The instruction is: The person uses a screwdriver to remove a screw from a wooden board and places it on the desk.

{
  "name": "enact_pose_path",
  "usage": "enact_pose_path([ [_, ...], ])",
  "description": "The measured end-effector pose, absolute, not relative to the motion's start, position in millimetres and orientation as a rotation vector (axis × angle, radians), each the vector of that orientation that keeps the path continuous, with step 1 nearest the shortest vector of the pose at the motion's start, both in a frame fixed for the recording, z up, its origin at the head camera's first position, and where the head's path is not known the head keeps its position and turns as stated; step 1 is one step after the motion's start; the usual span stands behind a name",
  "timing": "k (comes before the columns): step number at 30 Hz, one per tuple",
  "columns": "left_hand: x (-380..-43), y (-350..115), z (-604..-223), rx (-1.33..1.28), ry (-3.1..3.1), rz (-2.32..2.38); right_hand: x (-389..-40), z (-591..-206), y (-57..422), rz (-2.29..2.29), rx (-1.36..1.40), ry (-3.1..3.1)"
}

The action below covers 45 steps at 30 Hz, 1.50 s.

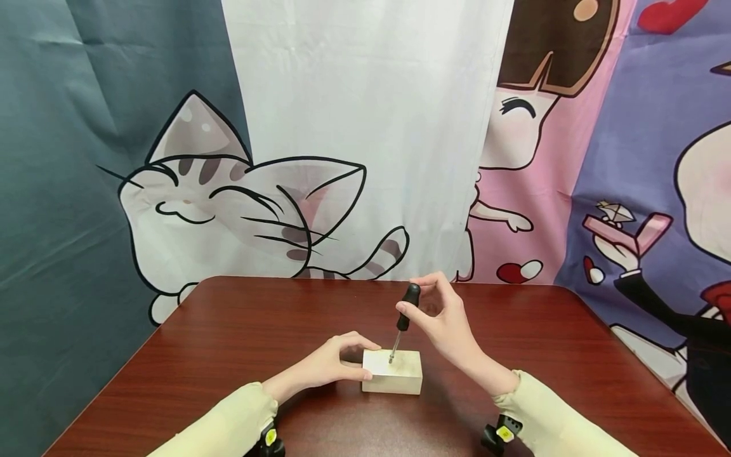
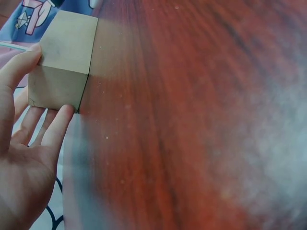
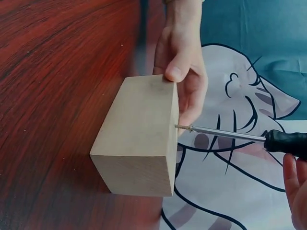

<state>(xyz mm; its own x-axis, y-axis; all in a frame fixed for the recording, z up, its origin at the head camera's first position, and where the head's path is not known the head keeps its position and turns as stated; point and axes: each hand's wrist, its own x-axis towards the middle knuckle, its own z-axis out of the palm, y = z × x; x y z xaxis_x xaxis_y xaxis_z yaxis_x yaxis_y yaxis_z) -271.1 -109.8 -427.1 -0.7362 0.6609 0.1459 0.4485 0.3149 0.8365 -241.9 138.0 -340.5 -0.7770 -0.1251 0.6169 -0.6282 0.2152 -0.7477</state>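
Note:
A pale wooden block (image 1: pixel 394 383) lies on the table in front of the person. My left hand (image 1: pixel 331 363) grips its left end, thumb at the near top edge and fingers toward the far side; the left wrist view shows the same hand (image 2: pixel 31 153) against the block's end. My right hand (image 1: pixel 451 322) holds a screwdriver (image 1: pixel 411 296) by its black handle, thumb on one side and fingertips at the top. The screwdriver stands slightly tilted over the block. In the right wrist view, its shaft meets a small brass-coloured screw (image 3: pixel 182 127) sticking out of the block's top face.
The dark red wooden table (image 1: pixel 274 311) extends around the block on all sides. Behind it hangs a printed cloth backdrop (image 1: pixel 371 95) with cartoon figures. Small wrist cameras are strapped below both pale yellow sleeves (image 1: pixel 228 422).

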Motion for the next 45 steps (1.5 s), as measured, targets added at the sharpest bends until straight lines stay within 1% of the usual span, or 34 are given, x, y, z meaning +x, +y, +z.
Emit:
enact_pose_path([
  [9, -271.4, -110.5, -427.9, 1.004, 2.340, 1.396, -244.6, -336.4, 143.6, 1.586, 0.769, -2.115],
  [18, -271.1, -109.6, -428.7, 0.992, 2.293, 1.444, -247.6, -341.9, 144.7, 1.668, 0.860, -2.069],
  [22, -270.8, -109.2, -429.0, 0.987, 2.283, 1.452, -247.6, -346.0, 143.6, 1.703, 0.840, -2.020],
  [28, -271.5, -109.2, -429.4, 0.990, 2.284, 1.452, -244.8, -350.0, 139.1, 1.619, 0.670, -2.051],
  [31, -271.9, -109.2, -429.9, 0.983, 2.265, 1.464, -243.8, -349.2, 137.0, 1.661, 0.625, -2.045],
  [45, -271.7, -109.6, -429.1, 0.977, 2.274, 1.447, -247.6, -343.4, 143.8, 1.652, 0.758, -2.088],
])
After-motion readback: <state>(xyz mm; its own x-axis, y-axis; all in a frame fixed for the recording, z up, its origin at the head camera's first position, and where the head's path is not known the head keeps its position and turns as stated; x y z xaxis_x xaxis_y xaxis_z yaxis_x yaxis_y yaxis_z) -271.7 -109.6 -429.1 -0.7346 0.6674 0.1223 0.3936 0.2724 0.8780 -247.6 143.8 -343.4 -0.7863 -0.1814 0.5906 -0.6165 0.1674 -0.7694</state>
